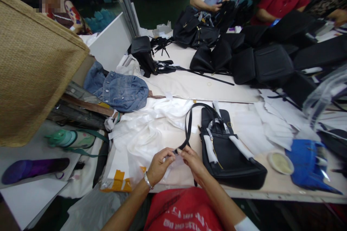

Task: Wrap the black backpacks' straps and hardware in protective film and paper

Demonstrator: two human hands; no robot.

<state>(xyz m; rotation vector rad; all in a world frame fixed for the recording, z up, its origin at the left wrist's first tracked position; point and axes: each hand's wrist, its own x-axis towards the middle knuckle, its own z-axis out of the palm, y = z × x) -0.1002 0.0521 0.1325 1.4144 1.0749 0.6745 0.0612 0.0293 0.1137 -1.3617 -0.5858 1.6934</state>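
Cluttered workroom, with a pale counter (276, 184) in front of the person. Both hands are pinched narrow at the near end of a black strap: left hand (160, 166) and right hand (192, 160) almost meet, hiding any small fitting. The strap (187, 141) loops up toward one o'clock, then to the black bag (230, 160) lying at three o'clock. Its slim end could slip or twist if the pinch loosens, and a sharp pull might drag the bag. At ten o'clock, loose white wrapping (149, 128) might snag the strap. Farther along three o'clock, a shallow dish (280, 163), contents unclear, could tip if the bag slid into it.
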